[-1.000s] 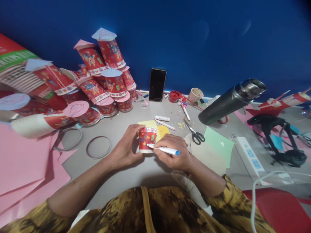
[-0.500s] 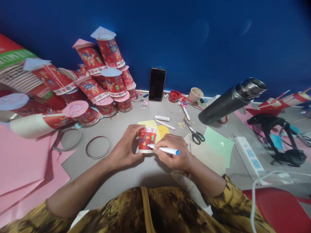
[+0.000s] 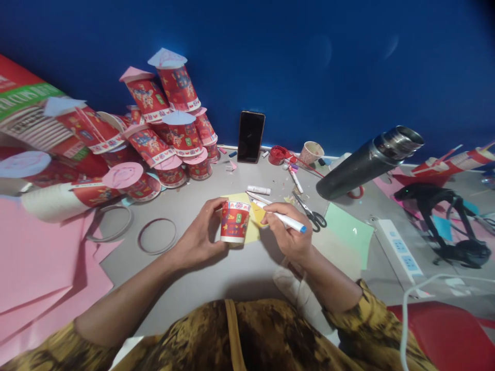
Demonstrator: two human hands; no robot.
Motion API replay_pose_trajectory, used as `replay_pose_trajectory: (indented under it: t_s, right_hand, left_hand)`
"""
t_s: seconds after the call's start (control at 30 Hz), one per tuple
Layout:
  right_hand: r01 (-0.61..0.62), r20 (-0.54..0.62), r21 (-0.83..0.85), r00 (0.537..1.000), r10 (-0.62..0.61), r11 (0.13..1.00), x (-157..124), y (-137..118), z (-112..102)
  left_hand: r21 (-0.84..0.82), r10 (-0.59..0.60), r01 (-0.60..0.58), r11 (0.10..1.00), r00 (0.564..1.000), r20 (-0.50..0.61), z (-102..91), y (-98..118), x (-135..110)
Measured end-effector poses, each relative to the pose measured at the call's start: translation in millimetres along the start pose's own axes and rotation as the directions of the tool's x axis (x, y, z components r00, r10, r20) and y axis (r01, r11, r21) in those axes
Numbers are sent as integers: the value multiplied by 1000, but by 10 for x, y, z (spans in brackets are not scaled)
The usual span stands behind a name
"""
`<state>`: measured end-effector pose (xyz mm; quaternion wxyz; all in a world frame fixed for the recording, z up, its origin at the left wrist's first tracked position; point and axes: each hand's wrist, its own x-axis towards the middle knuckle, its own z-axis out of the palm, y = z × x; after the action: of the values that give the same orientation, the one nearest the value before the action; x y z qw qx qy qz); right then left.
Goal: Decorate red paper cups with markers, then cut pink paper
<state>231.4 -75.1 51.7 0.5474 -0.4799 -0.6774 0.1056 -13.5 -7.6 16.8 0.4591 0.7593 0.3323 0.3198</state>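
The left hand (image 3: 201, 233) grips a red paper cup (image 3: 235, 222) by its side, seemingly to steady the printed face, over the bench (image 3: 216, 296) beside yellow paper (image 3: 253, 235); its inside is hidden; the right hand (image 3: 293, 241) grips a white marker (image 3: 288, 221) pen-fashion, clear of the cup; beyond, a patterned cup (image 3: 311, 153) stands mouth up, contents unclear; leftward, stacked red cups (image 3: 183, 136) sit mouth down, likely so their bases carry paper tops (image 3: 178, 118).

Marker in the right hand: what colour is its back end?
The back end is blue; see the head view.
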Motion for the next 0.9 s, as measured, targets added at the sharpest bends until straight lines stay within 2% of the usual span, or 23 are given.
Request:
replay_pose_trajectory:
  t_s: [0.17, 0.33, 0.4, 0.47, 0.53, 0.63, 0.7, 0.77, 0.9]
  right_hand:
    - [-43, 43, -18, 998, 44, 999, -35, 174, 42]
    - [38, 79, -81, 996, -31, 996, -70, 344, 99]
    - [76, 138, -124, 989, -59, 989, -82, 405, 119]
    - [103, 242, -183, 969, -57, 978, -94, 453, 135]
    - [121, 366, -247, 931, -23, 961, -108, 483, 146]
    - [118, 514, -331, 855, 74, 936, -133, 504, 158]
    - [112, 553, -372, 824, 123, 922, -154, 508, 167]
    - [125, 561, -411, 815, 143, 903, -180, 510, 182]
    - [233, 583, -506, 802, 130, 830, -243, 513, 216]
  left_hand:
    - [-23, -78, 78, 997, 997, 12, -7, 78, 19]
    - [60, -56, 58, 997, 998, -38, -233, 287, 132]
    - [-52, -112, 107, 993, 988, -103, -294, 300, 208]
    - [-234, -177, 138, 962, 972, -156, -285, 229, 283]
    - [-393, -226, 133, 910, 953, -200, -219, 101, 339]
    - [-501, -299, 144, 853, 922, -245, -114, -74, 376]
    - [-535, -311, 137, 833, 918, -248, -98, -127, 377]
    - [-563, -311, 129, 816, 919, -241, -127, -138, 366]
    - [-655, -348, 153, 740, 920, -180, -202, -151, 328]
